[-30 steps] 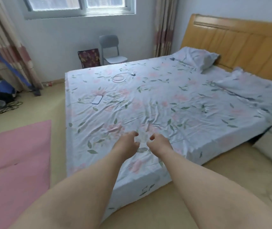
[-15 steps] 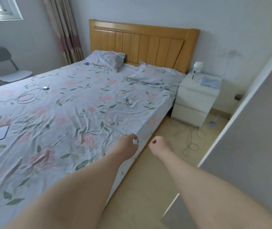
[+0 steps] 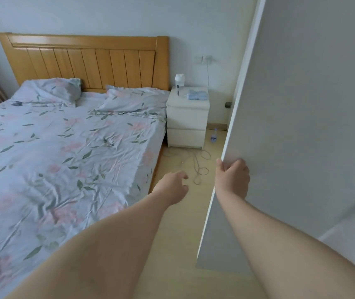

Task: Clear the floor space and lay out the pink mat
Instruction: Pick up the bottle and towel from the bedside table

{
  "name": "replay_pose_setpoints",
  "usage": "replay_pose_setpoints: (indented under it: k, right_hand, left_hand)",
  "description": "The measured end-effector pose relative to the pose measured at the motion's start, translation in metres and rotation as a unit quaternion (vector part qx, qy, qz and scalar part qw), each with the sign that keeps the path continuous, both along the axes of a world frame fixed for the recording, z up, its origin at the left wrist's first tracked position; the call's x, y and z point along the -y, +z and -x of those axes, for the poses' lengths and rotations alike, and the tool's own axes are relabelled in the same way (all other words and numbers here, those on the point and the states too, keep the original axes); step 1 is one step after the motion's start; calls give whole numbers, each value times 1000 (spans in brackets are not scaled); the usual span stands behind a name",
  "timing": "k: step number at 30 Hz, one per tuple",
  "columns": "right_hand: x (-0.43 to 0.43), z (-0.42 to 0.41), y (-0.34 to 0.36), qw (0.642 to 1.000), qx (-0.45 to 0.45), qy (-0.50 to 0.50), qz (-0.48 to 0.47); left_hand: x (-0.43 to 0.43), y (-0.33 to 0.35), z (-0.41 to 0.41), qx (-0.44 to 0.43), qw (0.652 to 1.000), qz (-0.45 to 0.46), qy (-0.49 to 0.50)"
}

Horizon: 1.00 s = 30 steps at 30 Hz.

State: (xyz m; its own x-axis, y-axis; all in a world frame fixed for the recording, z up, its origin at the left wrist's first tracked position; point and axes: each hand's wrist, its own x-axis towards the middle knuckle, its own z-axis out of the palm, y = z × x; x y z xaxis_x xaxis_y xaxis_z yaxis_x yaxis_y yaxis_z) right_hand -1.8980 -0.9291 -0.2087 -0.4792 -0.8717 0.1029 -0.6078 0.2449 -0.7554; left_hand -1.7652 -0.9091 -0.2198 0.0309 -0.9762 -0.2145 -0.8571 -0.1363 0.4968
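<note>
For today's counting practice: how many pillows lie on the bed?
2. The left pillow sits by the headboard; the right pillow lies flat beside the nightstand. The bed runs out of frame, so more may be hidden.

Bed (image 3: 64, 158) at left; nightstand (image 3: 187, 117) right of it; cable (image 3: 196, 167) on floor before nightstand; door (image 3: 301, 126) at right.

Both bare arms reach forward.
The left hand (image 3: 172, 187) hangs loosely curled; the right hand (image 3: 232, 180) grips the edge of a white panel (image 3: 301, 126).
</note>
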Motion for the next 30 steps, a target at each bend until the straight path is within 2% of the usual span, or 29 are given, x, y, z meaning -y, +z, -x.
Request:
replay_pose_setpoints:
  k: [8, 20, 25, 30]
  right_hand:
    - [73, 13, 3, 994, 16, 73, -80]
    - [261, 63, -2, 979, -14, 116, -169]
    - [325, 42, -10, 965, -26, 181, -189]
    - [401, 8, -19, 959, -35, 203, -196]
  left_hand:
    - [63, 9, 9, 4, 999, 14, -30]
    - [244, 15, 32, -2, 1000, 4, -9]
    - [313, 15, 20, -1, 1000, -5, -1]
    - [393, 3, -8, -6, 1000, -9, 11]
